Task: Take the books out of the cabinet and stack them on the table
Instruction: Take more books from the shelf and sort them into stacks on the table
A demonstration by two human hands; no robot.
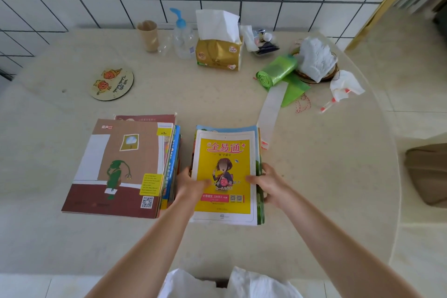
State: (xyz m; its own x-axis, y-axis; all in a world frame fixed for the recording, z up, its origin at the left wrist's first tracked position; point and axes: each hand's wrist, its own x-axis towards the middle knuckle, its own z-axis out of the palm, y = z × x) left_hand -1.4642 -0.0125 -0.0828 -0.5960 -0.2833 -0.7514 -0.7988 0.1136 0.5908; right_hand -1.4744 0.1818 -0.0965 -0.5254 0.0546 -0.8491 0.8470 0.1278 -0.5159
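Two stacks of books lie side by side on the beige table [314, 176]. The left stack [121, 167] is topped by a brown book with a green figure on its cover. The right stack [227, 152] has a yellow workbook on top. My left hand [191, 184] grips the right stack's left edge, thumb on the cover. My right hand [268, 182] grips its right edge the same way, fingers curled under the side. The cabinet is out of view.
At the back stand a paper cup [148, 35], a clear pump bottle [182, 36] and a gold tissue pack [219, 53]. A round coaster [112, 83] lies at left. A green bag roll [275, 71], crumpled tissues [314, 58] and a receipt [272, 109] sit at right.
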